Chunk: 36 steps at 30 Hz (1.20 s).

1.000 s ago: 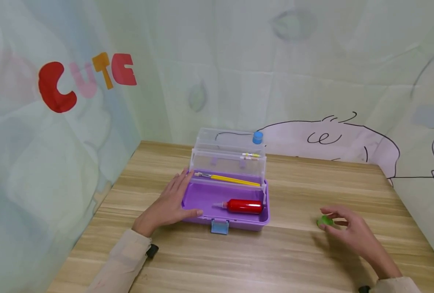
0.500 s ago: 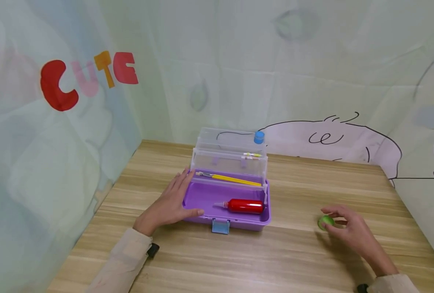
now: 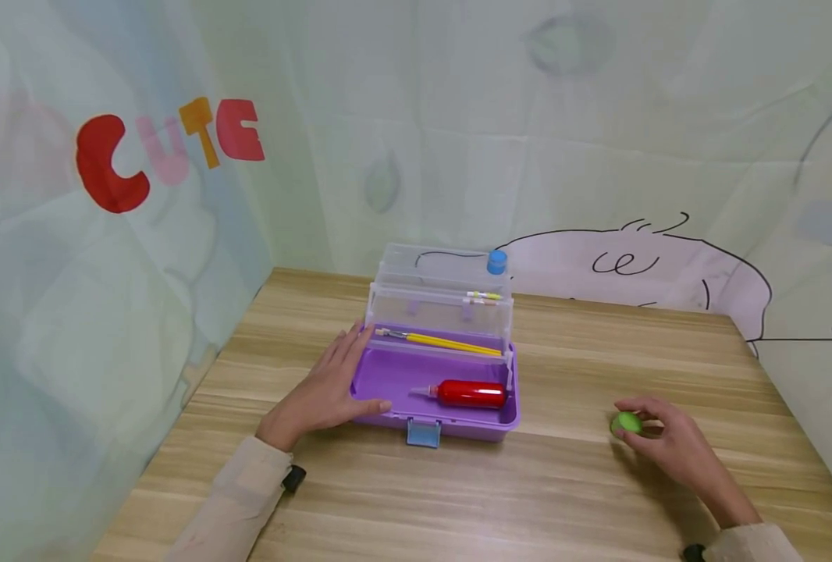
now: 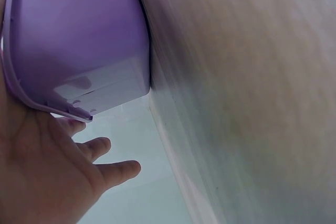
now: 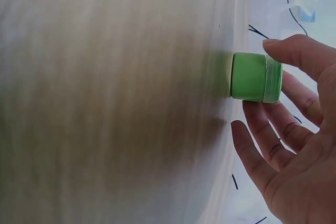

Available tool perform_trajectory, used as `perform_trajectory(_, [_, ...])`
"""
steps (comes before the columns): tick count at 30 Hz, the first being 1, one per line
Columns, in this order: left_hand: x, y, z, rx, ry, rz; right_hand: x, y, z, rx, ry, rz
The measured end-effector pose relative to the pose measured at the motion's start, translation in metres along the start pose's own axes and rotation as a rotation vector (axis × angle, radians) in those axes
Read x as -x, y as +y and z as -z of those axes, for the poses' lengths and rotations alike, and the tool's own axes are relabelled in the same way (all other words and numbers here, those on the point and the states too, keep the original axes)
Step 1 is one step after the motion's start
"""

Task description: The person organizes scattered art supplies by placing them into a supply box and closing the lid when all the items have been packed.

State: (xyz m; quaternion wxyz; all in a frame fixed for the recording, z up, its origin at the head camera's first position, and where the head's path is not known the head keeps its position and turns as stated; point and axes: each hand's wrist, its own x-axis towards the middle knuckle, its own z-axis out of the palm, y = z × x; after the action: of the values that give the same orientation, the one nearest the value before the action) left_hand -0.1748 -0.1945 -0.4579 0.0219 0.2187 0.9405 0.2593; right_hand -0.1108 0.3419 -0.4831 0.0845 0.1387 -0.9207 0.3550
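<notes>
My left hand [image 3: 325,390] rests on the left end of an open purple box [image 3: 388,382], fingers extended along its side and thumb over the front rim. The left wrist view shows the box's outer wall [image 4: 84,30] beside the palm. At the right, my right hand [image 3: 676,437] holds a small green paint jar [image 3: 627,424] that stands on the table. In the right wrist view, the jar's ribbed lid [image 5: 272,78] lies between thumb and fingers. A red squeeze bottle [image 3: 470,393] with a clear nozzle lies in the box.
Yellow-handled brushes [image 3: 451,343] lie in the box's clear tray. Behind it, the raised clear lid [image 3: 430,261] holds a blue jar [image 3: 496,262] and small white-and-yellow items [image 3: 484,296]. A blue latch [image 3: 423,434] hangs at the front. Printed cloth walls [image 3: 416,156] edge the wooden table [image 3: 542,499].
</notes>
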Motion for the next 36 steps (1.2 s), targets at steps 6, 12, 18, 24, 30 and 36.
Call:
perform_trajectory(6, [0.000,0.000,0.000,0.003,0.000,-0.001,0.000,0.001,0.001,-0.003,-0.009,-0.018])
perform_trajectory(12, [0.000,0.001,0.001,0.003,0.000,-0.002,0.001,0.001,0.002,-0.014,-0.027,-0.035])
perform_trajectory(18, [0.000,0.000,0.000,0.001,0.002,-0.004,0.001,0.002,0.003,-0.025,-0.050,-0.080])
perform_trajectory(24, [0.000,0.000,-0.001,-0.005,0.011,-0.015,0.002,0.000,0.003,-0.024,-0.060,-0.098])
perform_trajectory(30, [0.000,0.001,-0.001,-0.004,0.008,-0.010,-0.002,-0.003,0.004,-0.024,-0.066,-0.084])
perform_trajectory(36, [0.000,0.001,0.000,-0.001,0.009,-0.007,-0.010,-0.007,0.007,-0.010,-0.073,-0.088])
